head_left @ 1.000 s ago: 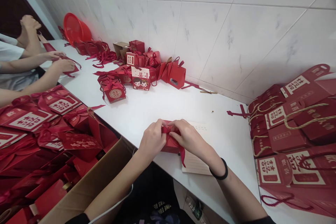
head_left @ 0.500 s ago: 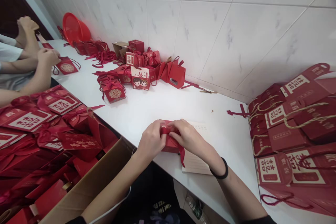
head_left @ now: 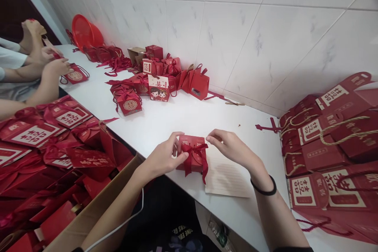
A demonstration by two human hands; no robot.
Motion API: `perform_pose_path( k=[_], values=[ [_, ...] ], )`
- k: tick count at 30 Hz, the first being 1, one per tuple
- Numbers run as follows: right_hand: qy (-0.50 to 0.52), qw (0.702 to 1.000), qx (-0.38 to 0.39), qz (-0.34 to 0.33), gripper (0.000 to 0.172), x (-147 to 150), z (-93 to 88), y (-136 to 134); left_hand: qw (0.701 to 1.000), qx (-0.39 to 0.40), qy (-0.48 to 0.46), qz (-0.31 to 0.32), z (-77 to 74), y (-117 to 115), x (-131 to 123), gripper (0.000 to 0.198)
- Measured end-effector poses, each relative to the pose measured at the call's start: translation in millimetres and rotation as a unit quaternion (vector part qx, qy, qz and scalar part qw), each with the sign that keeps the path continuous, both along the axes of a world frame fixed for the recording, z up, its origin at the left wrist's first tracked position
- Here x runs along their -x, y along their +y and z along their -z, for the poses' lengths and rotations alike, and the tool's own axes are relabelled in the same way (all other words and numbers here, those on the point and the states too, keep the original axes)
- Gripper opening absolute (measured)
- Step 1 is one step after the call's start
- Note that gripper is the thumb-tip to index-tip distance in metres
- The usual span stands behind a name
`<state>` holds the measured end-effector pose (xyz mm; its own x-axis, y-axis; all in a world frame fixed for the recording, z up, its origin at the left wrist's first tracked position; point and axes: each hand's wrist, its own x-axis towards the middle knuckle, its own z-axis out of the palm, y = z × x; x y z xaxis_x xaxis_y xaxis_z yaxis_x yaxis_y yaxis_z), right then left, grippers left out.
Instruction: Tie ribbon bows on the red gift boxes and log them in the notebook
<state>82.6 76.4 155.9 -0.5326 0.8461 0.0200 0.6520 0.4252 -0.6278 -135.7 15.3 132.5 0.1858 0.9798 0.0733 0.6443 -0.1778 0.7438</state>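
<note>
A small red gift box (head_left: 191, 140) stands near the table's front edge, with a red ribbon bow (head_left: 193, 152) tied across it. My left hand (head_left: 165, 154) grips the box at its left side, the thumb on the front by the bow and the fingers partly hidden behind. My right hand (head_left: 232, 145) is beside the upper right corner, its fingers loosely bent and holding nothing; whether the tips touch the box I cannot tell. A lined sheet of paper (head_left: 227, 177) lies to the right of the box, beneath my right hand.
Red boxes and bags (head_left: 159, 67) cluster against the tiled wall. A carton (head_left: 118, 189) full of red boxes stands at left, and red bags (head_left: 327, 157) are stacked at right. Scissors (head_left: 233, 103) lie near the wall. Another person's hands (head_left: 56, 63) work at the far left.
Both hands have come away from the ribbon at the box's top. My left hand now holds the box's side, my right hand has moved right, and the bow shows fully.
</note>
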Motion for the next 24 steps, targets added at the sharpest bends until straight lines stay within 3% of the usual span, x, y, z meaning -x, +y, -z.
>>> perform_pose_path(
  k=[4,7,15,19,24],
  values=[
    [-0.082,0.994,0.077,-0.008,0.047,-6,0.7,5,0.995,0.048,0.022,-0.086,1.2,5,3,0.028],
    [-0.056,0.991,0.113,-0.038,0.045,-2,4.4,6,0.996,0.066,0.002,-0.067,8.9,10,1,0.035],
    [-0.013,0.987,0.131,-0.088,0.034,-3,7.2,10,0.984,0.086,-0.153,-0.039,25.2,16,6,0.032],
    [-0.017,0.986,0.121,-0.109,0.033,-2,6.0,9,0.983,0.091,-0.153,-0.042,27.8,16,6,0.032],
    [-0.018,0.978,0.182,-0.101,0.035,1,4.3,10,0.986,0.080,-0.134,-0.051,31.5,16,3,0.030]
  ],
)
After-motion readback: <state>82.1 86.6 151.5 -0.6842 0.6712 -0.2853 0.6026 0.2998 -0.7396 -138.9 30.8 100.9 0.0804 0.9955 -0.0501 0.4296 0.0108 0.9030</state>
